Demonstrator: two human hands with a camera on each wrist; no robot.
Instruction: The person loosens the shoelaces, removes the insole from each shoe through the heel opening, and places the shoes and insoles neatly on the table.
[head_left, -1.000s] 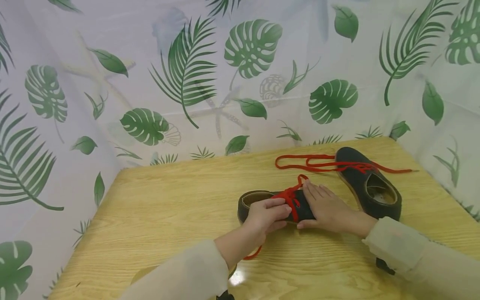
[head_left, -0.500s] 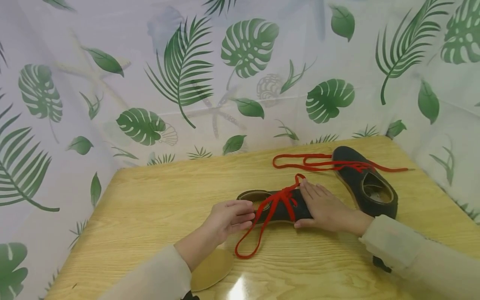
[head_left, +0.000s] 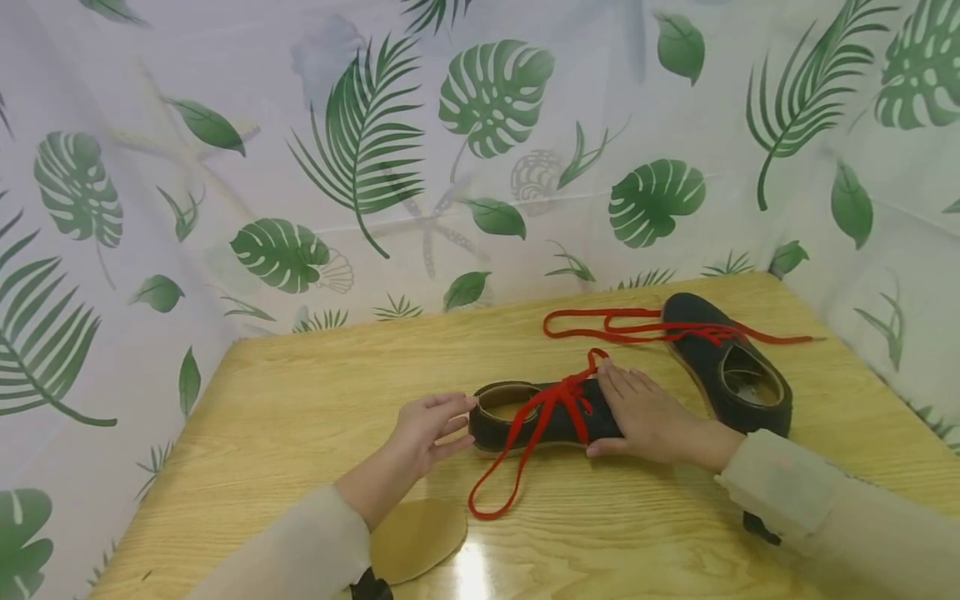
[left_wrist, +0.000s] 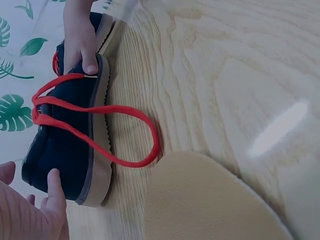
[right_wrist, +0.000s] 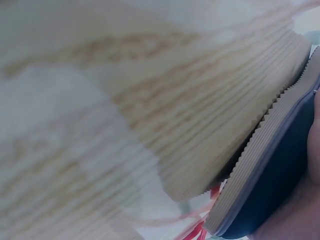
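Counter (head_left: 315,417) first: shoe (head_left: 561,432) sits roughly mid-top, toe toward 3 o'clock. Probably light, stiff sole, softer upper. Right hand (head_left: 651,423) lies across the toe, fingers together; left hand (head_left: 429,427), fingers apart, is at 9 o'clock. I'd grip the heel, not the floppy lace (head_left: 519,475).

Tbl (head_left: 322,392) wood-grain, semi-glossy; shoe (left_wrist: 72,161) matt, prob. cloth (dim view); sole (right_wrist: 262,145) ribbed; laces (left_wrist: 95,109) matt.

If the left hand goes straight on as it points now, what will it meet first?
Probably the near shoe, at its heel; the fingers are so close that they may be touching it.
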